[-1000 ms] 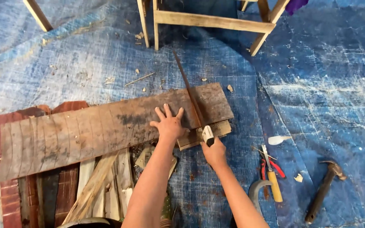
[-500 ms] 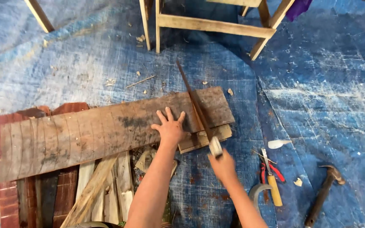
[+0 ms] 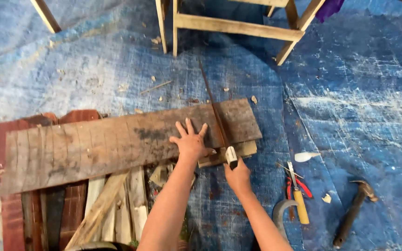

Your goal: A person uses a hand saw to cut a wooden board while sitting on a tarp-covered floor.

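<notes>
Handsaw [image 3: 212,109] in right hand's [image 3: 237,176] grip, left hand [image 3: 190,143] flat on plank [image 3: 117,142], blue tarp [image 3: 350,93] beneath.

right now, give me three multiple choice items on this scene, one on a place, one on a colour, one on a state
1. Where does the hammer lie?
A. on the plank
B. on the sheet, right of the pliers
C. under the wooden frame

2. What colour is the sheet covering the ground?
A. blue
B. green
C. white

3. What is the left hand doing?
A. gripping the hammer
B. hanging free in the air
C. lying flat, fingers spread, on the plank

Answers:
1 B: the hammer rests on the sheet at lower right, beyond the red-handled pliers.
2 A: the sheet is blue all around the plank.
3 C: the left hand's palm is pressed on the plank beside the saw, whose handle the right hand holds.
</notes>
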